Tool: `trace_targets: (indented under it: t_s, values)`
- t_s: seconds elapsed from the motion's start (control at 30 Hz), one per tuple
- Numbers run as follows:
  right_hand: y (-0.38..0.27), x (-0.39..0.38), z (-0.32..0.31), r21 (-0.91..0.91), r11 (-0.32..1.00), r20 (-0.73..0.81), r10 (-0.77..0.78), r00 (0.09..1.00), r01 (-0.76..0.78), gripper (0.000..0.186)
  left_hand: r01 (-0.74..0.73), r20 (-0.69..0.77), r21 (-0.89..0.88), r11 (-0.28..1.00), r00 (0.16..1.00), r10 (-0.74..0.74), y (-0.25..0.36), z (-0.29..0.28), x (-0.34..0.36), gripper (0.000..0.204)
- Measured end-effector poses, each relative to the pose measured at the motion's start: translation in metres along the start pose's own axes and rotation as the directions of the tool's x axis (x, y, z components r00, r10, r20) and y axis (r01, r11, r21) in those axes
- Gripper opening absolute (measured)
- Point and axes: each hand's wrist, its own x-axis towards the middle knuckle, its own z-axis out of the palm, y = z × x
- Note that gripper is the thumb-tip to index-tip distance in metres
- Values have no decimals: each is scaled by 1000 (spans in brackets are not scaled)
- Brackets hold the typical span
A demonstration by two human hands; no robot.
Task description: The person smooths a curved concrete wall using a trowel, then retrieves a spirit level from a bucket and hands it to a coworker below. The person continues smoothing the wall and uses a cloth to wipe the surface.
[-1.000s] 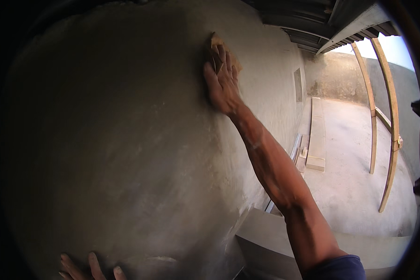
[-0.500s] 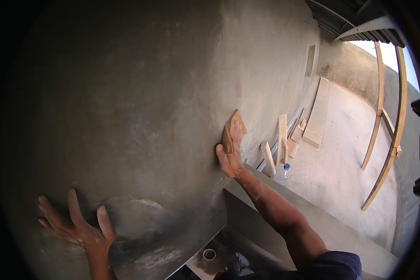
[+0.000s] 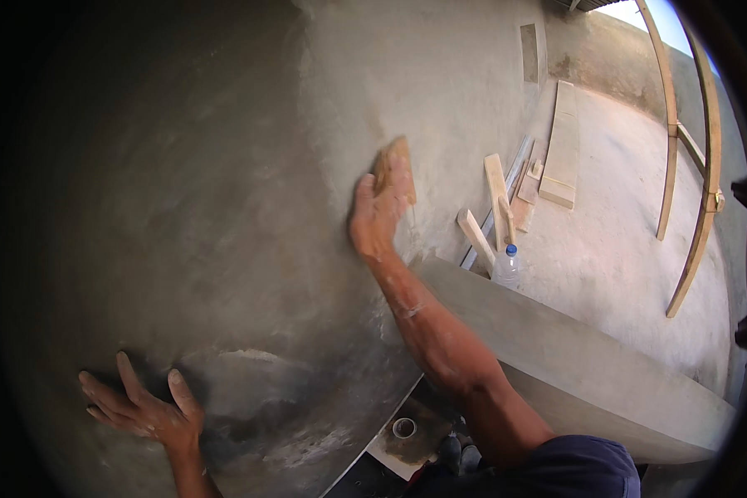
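My right hand point(image 3: 378, 212) presses a folded tan sheet, which looks like sandpaper point(image 3: 400, 170), flat against the grey plastered wall point(image 3: 249, 183). The fingers lie over the sheet, while the thumb stands off to its left. Lower down on the left, my left hand point(image 3: 153, 411) leans on the same wall with its fingers spread and nothing in it. Both hands carry pale dust. Smeared, whitish patches mark the wall to the right of the left hand.
A grey ledge point(image 3: 556, 332) runs beside my right arm. Beyond it are a clear bottle with a blue cap point(image 3: 506, 267), wood offcuts point(image 3: 495, 199), a long board point(image 3: 561, 149) and a timber frame point(image 3: 705, 183). Below, a round container point(image 3: 403, 427) stands by my feet.
My right hand has slid left and a little upward along the wall with the sandpaper. The left hand stays on the wall. The whole view has tilted, so the background sits higher.
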Motion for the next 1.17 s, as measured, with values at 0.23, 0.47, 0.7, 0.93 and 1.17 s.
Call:
trace_targets:
  t_s: [0.23,0.47,0.7,0.93,1.17]
  values:
    - [44,11,-103,76,812,44,577,816,-578,73,28,5,30,999,1000,-29,3,-4,-4,70]
    - [82,20,-269,-555,794,561,139,816,247,54,126,-1,-45,991,992,-127,5,0,-8,64]
    - [88,-63,-302,-226,550,973,174,154,804,70,203,12,-111,973,979,-203,5,1,-10,62]
    - [116,-70,-273,-71,638,980,186,-64,767,82,151,-58,-94,984,986,-157,3,11,-22,64]
    - [145,-51,-227,19,632,980,142,-140,775,88,-74,-80,230,970,992,95,-27,19,-27,65]
